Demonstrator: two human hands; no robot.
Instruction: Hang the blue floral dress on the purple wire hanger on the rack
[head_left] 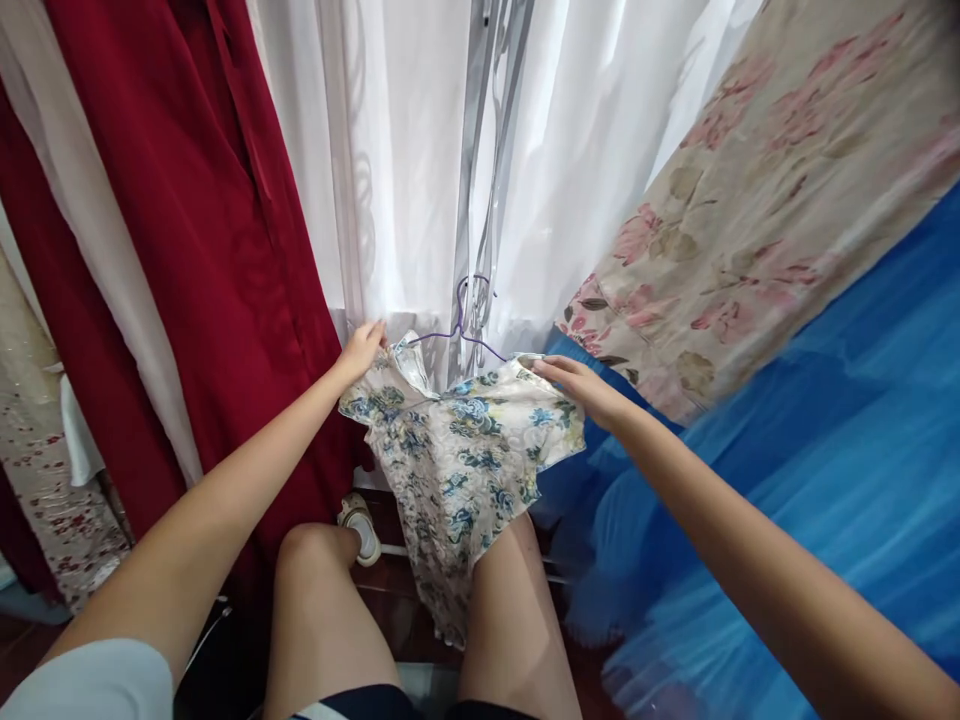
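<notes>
A short-sleeved cream blouse [472, 450] with blue and green flowers hangs in front of me over my right thigh. It is on a thin purple wire hanger [460, 318], whose hook rises above the collar. My left hand [364, 348] pinches the blouse at its left shoulder, thumb and fingers closed. At the opposite shoulder, the fingers of my right hand [574, 382] lie together along the cloth and grip it near the neckline; the thumb is mostly hidden.
Long red garments [202, 230] hang on the left. White curtain [592, 130] falls behind the hanger, with grey ribbon-like strips [476, 130] in the middle. To the right hang a pink-flowered beige cloth [757, 200] and blue tulle [810, 480]. My shoe [361, 528] rests below.
</notes>
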